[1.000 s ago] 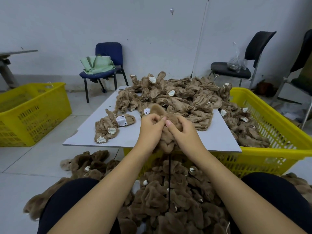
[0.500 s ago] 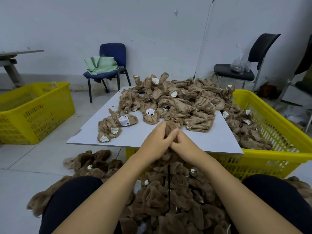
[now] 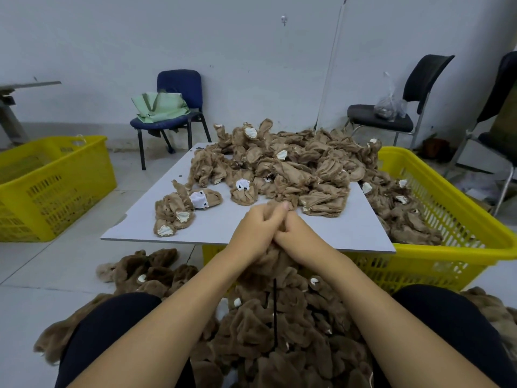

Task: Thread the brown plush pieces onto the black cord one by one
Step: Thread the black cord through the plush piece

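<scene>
1. At the near edge of the bench (image 3: 349, 233), the left hand (image 3: 256, 233) and right hand (image 3: 296, 239) meet, fingers curled and gripping a brown plush piece (image 3: 272, 254) bunched between them.
2. Below the hands, the black cord (image 3: 275, 312) runs straight down through the threaded plush pieces (image 3: 251, 331) heaped between the person's knees. The upper end of the cord is hidden inside the grip; whether it has passed through the held piece cannot be told.
3. Unthreaded plush pieces (image 3: 293, 166) lie piled on the far half of the bench and spill into the yellow basket (image 3: 453, 197) on the right. A small cluster (image 3: 179, 211) lies apart on the bench's left side.
4. Risk: cord end lost. Probable cause: both hands release together, so the cord drops back into the heap and must be found again.
5. Risk: missed opening. Probable cause: the pile fabric hides the hole, and the cord may pass only through loose fur, so the piece would slide off later.
6. Risk: threaded pieces escaping. Probable cause: lifting the cord too slack or tilting it, letting the top pieces ride up and off.
7. Risk: bench pile sliding. Probable cause: a forearm nudging the board, which appears to rest on the basket.
</scene>
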